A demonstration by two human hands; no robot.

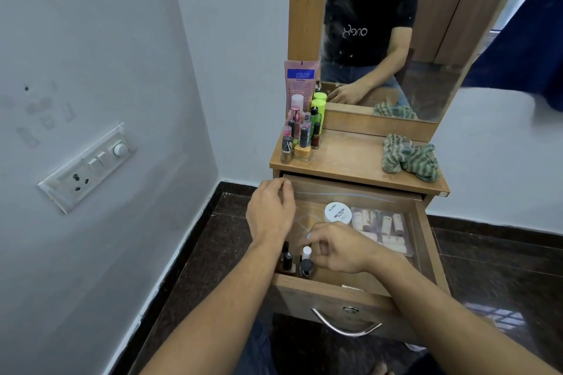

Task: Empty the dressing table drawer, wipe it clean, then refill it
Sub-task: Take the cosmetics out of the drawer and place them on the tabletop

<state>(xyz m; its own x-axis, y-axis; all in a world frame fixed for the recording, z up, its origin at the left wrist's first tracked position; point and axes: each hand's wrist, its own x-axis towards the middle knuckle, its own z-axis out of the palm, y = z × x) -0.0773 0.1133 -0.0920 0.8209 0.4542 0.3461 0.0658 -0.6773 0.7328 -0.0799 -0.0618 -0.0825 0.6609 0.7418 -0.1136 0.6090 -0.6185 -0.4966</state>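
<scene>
Drawer: pulled out of the dressing table, wooden, with a curved metal handle and a round lock on its front.
Left hand: held over the drawer's left rear corner, fingers loosely curled with thumb and forefinger tips close together; nothing is seen held.
Right hand: lowered into the drawer's front left part, fingertips pinched on the white cap of a small bottle with a dark body.
Other bottle in drawer: one dark nail polish bottle is stood just beside the pinched one, against the left wall.
Round white tub: laid toward the rear of the drawer; "NAIL POLISH" is read on its lid, with a smaller brand word that may read "ZUDIO".
Clear packet: laid flat at the drawer's right, filled with pale tube-shaped pieces.
Tabletop: a cluster of bottles is gathered at its left rear; a striped green cloth is bunched at its right.
Pink tube: stood behind the cluster; a blue label is borne, with "Vaseline" faintly legible below it.
Mirror: a seated person in a black T-shirt is reflected; the shirt's print is reversed and not clearly legible.
</scene>
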